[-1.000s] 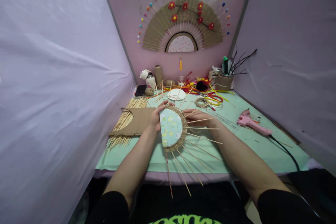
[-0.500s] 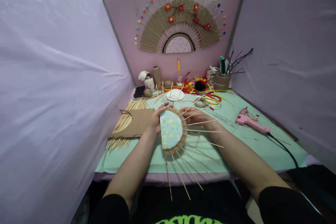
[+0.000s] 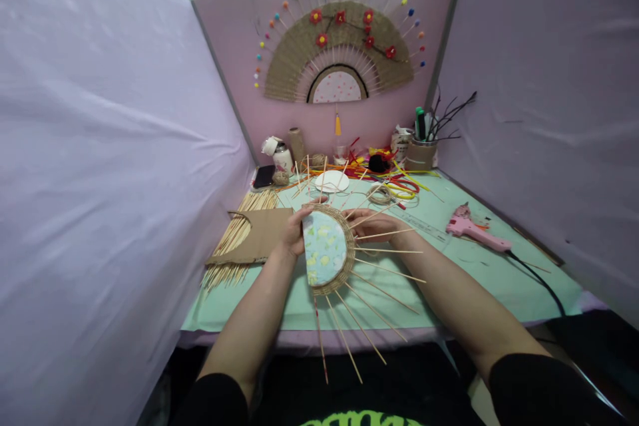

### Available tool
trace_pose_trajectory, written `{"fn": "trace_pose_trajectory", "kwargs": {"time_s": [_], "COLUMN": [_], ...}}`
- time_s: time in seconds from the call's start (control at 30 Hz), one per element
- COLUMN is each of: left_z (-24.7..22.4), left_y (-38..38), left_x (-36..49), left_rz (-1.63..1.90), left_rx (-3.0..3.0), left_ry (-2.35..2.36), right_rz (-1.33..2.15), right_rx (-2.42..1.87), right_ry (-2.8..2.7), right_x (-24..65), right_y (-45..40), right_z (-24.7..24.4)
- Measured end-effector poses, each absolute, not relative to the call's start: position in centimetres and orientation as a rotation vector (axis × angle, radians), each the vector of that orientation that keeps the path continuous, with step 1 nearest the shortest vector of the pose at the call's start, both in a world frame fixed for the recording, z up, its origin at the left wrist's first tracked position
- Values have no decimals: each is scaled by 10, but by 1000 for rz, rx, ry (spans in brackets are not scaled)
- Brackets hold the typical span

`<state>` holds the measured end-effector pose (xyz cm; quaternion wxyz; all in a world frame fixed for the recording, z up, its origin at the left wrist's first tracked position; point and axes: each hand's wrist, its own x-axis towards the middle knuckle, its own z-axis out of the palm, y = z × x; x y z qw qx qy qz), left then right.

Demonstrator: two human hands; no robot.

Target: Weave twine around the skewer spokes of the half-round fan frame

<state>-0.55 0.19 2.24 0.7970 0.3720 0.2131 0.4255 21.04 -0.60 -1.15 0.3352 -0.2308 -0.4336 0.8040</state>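
A half-round fan frame (image 3: 324,249) is held upright over the table, its straight edge toward the left. Pale blue patterned fabric covers its middle, a band of woven twine (image 3: 350,259) runs round the curve, and thin wooden sticks fan outward. My left hand (image 3: 296,231) grips the frame at its upper left edge, thumb in front and fingers behind. On the right, my right hand (image 3: 372,223) is closed among the sticks against the woven band; its fingertips are partly hidden behind them. A loose strand of twine shows just under that hand.
Cardboard (image 3: 264,234) lies over a bundle of sticks (image 3: 227,273) at left. A pink glue gun (image 3: 476,231) with its cord lies at right, near a clear ruler (image 3: 424,226). Behind are a white disc (image 3: 332,181), a twine coil (image 3: 380,195), pipe cleaners and jars. A finished fan (image 3: 344,46) hangs on the back panel.
The view has shifted slightly. Both hands keep nearly the same place on the fan frame, with only tiny movement of my right fingers.
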Motion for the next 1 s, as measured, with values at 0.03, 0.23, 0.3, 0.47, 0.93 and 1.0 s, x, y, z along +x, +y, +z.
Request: {"fn": "trace_pose_trajectory", "kwargs": {"time_s": [0.03, 0.23, 0.3, 0.47, 0.93, 1.0], "left_z": [22, 20, 20, 20, 16, 19], "left_y": [2, 3, 4, 0, -6, -6], "left_x": [-6, -9, -9, -13, -13, -10], "left_rz": [895, 856, 857, 828, 735, 767], "left_rx": [801, 796, 813, 860, 923, 873], "left_ry": [448, 431, 425, 350, 444, 410], "right_rz": [2104, 2148, 2148, 2157, 2125, 2094], "right_rx": [-623, -628, -642, -642, -412, -461], "right_ry": [-1160, -1338, -1349, -1303, -1356, -1299], "right_x": [211, 214, 213, 213, 218, 216], "right_y": [-7, -10, -10, -11, -12, -12], "right_z": [-12, -6, -5, -2, -10, -8]}}
